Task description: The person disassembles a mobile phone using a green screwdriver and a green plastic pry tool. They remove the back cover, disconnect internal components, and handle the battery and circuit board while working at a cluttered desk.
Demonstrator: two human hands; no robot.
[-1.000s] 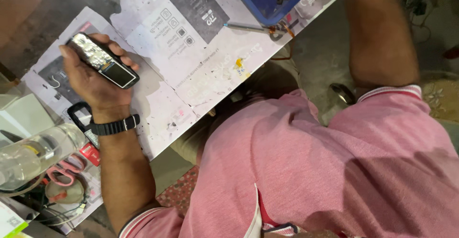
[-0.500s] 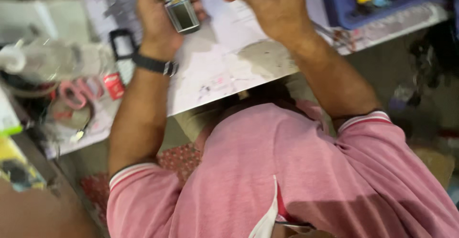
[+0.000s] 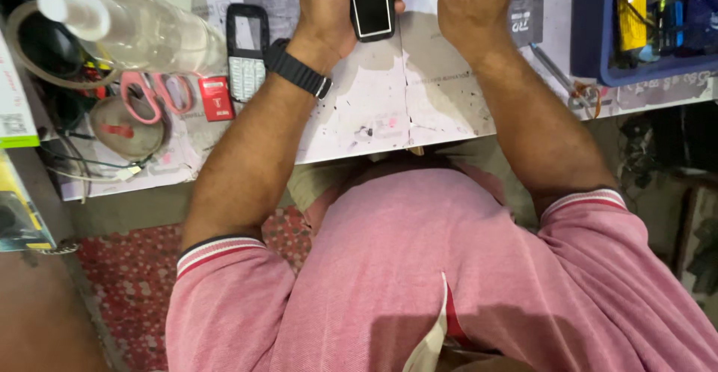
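Black small phone (image 3: pixel 372 4) gripped in left hand (image 3: pixel 329 5), above paper-covered bench (image 3: pixel 374 110). Right hand (image 3: pixel 470 2) just beside phone, curled; contents cannot be told. Phone faceplate (image 3: pixel 247 50) left of wrist.

Bare surface (image 3: pixel 374 110) between the forearms is free. Left side crowded: bottle (image 3: pixel 142 32), scissors (image 3: pixel 153 91), phone shell (image 3: pixel 247 50). Right blocked by blue tray (image 3: pixel 598 69).

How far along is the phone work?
Done: a front cover with keypad lies detached on the paper-covered bench. In hand: left hand holds the small phone, screen showing; right hand is closed beside it, contents hidden. Left: the cover is not refitted.
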